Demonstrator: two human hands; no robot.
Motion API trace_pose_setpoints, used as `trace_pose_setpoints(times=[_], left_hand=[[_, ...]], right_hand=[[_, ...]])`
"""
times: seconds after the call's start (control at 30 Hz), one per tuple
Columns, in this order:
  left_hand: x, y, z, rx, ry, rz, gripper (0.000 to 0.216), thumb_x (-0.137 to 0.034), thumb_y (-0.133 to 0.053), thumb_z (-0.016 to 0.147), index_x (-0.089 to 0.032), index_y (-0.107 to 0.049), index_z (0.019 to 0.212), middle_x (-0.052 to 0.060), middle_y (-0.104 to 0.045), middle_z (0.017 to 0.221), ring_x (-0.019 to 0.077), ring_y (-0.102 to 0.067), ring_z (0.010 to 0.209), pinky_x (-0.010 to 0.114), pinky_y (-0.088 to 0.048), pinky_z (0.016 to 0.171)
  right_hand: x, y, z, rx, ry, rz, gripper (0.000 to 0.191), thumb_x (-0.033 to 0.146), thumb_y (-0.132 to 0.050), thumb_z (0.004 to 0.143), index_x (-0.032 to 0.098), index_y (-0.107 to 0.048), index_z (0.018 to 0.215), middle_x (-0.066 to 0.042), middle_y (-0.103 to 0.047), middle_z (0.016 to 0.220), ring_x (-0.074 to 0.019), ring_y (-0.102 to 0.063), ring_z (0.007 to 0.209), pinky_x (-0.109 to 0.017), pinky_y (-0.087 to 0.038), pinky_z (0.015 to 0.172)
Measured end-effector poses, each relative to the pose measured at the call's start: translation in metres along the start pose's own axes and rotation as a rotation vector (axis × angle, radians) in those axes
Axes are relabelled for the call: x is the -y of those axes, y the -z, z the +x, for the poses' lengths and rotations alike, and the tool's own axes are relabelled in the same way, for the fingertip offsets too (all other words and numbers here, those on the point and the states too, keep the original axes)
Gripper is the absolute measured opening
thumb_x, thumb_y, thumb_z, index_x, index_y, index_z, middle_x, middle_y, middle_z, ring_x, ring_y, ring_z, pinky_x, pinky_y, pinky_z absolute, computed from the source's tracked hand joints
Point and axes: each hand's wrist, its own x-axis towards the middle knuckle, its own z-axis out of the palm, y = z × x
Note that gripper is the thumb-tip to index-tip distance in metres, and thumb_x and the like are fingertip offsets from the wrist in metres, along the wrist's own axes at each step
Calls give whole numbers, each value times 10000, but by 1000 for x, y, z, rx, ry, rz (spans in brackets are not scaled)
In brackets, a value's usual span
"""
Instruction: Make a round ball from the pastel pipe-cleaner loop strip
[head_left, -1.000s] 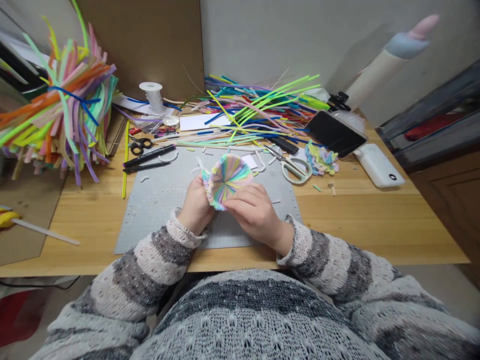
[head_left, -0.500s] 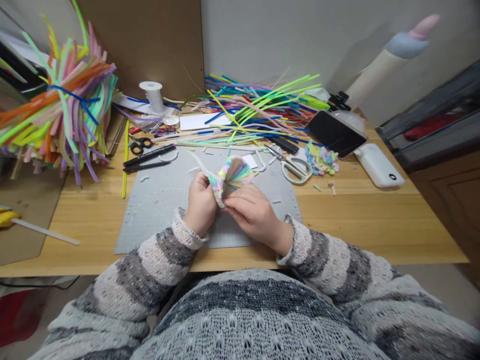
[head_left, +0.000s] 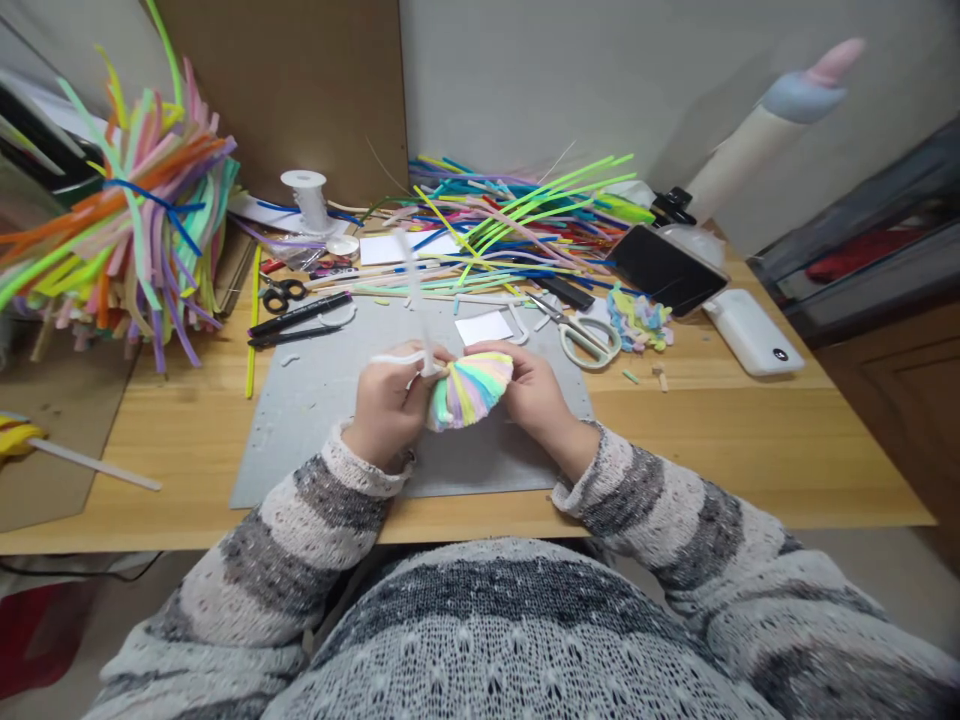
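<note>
Between my two hands is a fan-shaped piece of pastel pipe cleaners, striped in yellow, pink, green, blue and purple. My left hand is closed on its narrow left end, where white pipe cleaner ends stick out, one upward and one to the left. My right hand pinches the right edge of the fan, thumb side uppermost. Some fingertips are hidden behind the piece. Both hands are above the grey cutting mat.
White-handled scissors lie at the mat's right edge, near curly pastel scraps. A phone and white power bank are farther right. Black markers and black scissors lie left. Loose pipe cleaners cover the back; a big bundle stands left.
The fan has been turned so its wide striped edge faces down toward me. My right hand has shifted from its lower side to its right edge. The white ends now point up and left.
</note>
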Motion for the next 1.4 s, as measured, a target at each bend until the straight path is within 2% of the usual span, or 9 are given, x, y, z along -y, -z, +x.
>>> trace_pose_setpoints(times=[0.13,0.3,0.4,0.53,0.63,0.8,1.07,1.27,1.4], left_hand=[[-4,-1,-5,-5,-39,55,145,-239,-588,898,-190,-716,851,56,-759,931,178,-707,859,314,-547,816],[-5,0,-6,-43,-192,131,133,-204,-585,889,-200,-692,810,54,-763,906,180,-711,876,341,-560,852],[-5,3,-7,-100,-295,206,117,-179,-578,887,-200,-676,826,53,-759,891,167,-708,866,324,-566,831],[-5,3,-8,-106,-323,228,104,-208,-585,894,-198,-674,840,70,-750,900,172,-704,869,322,-570,801],[-4,3,-7,-89,-345,235,111,-213,-584,899,-194,-668,828,73,-746,877,171,-698,852,318,-562,782],[-4,5,-1,-90,-451,321,106,-119,-571,875,-198,-642,875,60,-736,873,171,-686,848,312,-531,770],[-2,8,3,-78,-471,358,123,-97,-556,878,-201,-622,889,53,-729,868,160,-676,836,296,-526,753],[0,8,3,-95,-455,377,112,-104,-562,874,-190,-631,890,66,-735,872,173,-677,836,316,-546,759],[0,9,4,-105,-464,394,104,-122,-555,885,-194,-628,869,56,-740,859,168,-687,823,306,-548,746]], right_hand=[[9,2,-3,-114,68,-27,128,286,-693,834,253,-763,937,-49,-755,1019,-199,-680,977,-407,-520,922],[13,0,-6,-159,120,-61,197,274,-694,813,278,-744,1004,-44,-732,1118,-209,-643,1095,-431,-488,1012],[8,-3,-4,-159,-46,125,342,289,-669,797,253,-655,1137,-59,-701,1161,-203,-648,1051,-394,-536,921],[7,-5,1,-119,-295,344,294,275,-572,796,212,-605,1080,-56,-691,1042,-185,-660,898,-337,-556,781],[12,-3,2,-152,-318,425,193,351,-551,814,208,-594,935,-27,-659,874,-163,-635,772,-295,-543,672],[22,-1,-2,-73,-410,436,391,601,-519,846,217,-526,771,32,-504,576,-127,-485,455,-242,-382,373],[26,-3,-2,125,-448,510,258,422,-685,784,189,-589,843,39,-523,639,-84,-457,495,-195,-363,388],[20,-3,-3,102,-306,424,318,472,-741,768,182,-625,828,36,-551,658,-72,-489,525,-188,-415,438],[21,-3,-5,77,-385,508,383,581,-659,803,201,-611,817,20,-564,644,-116,-534,527,-227,-424,405]])
